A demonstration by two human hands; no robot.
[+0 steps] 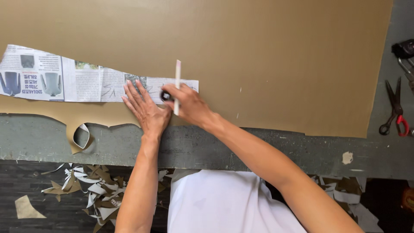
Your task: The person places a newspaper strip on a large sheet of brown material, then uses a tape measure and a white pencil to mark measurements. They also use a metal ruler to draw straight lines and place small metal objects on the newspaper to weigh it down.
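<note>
**Two hands on one paper pattern**

Two hands meet near the front edge of the workbench (pixel 258 149), where a long newspaper pattern (pixel 86 84) lies flat on a big tan sheet (pixel 258 51) that covers most of the bench top. Your left hand (pixel 144 108) is spread open, fingers apart and palm down, pinning the pattern's right end against the sheet. Your right hand (pixel 189 103) is closed around a slim white marker stick (pixel 177 82), which stands across the pattern's right end, and around something small and dark (pixel 166 96); what that is, you cannot tell from here.

The pattern is thin newsprint: light, limp, easy to crease or tear, and likely to creep under a dragged tip. Hold it with a flat palm close to the stick, not by pinching an edge. The tan sheet looks flexible but heavier, like leatherette; its front edge toward the left is already cut into curves, and a curled offcut (pixel 81 136) hangs there over the bench's front edge. It should stay put under its own weight.

Red-handled scissors (pixel 394 112) lie at the right edge of the bench, off the sheet and well apart from both hands. Scraps (pixel 92 187) litter the floor below the front edge, to your left.
</note>
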